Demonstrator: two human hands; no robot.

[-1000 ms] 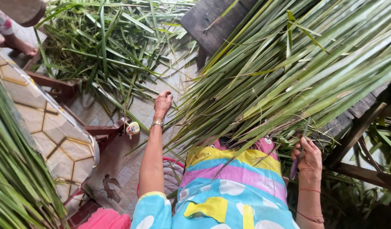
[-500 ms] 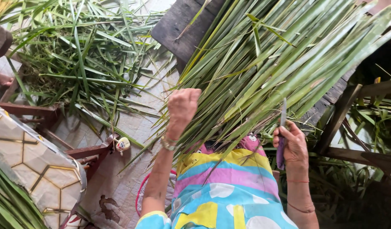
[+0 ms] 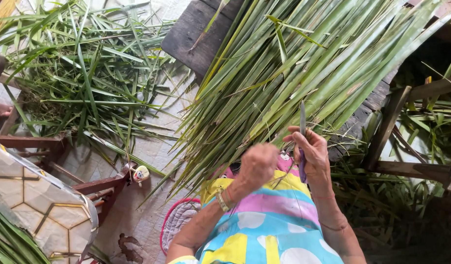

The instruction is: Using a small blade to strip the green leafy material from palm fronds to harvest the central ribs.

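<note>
A small knife [image 3: 302, 142] with a purple handle and a narrow grey blade stands nearly upright, tip up, against a thick bundle of long, flat green leaves [image 3: 303, 73] that fans across a dark wooden bench and slopes down onto the lap.

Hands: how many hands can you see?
2. The left hand is closed at the near ends of the long green leaves; the right hand holds a knife.
</note>
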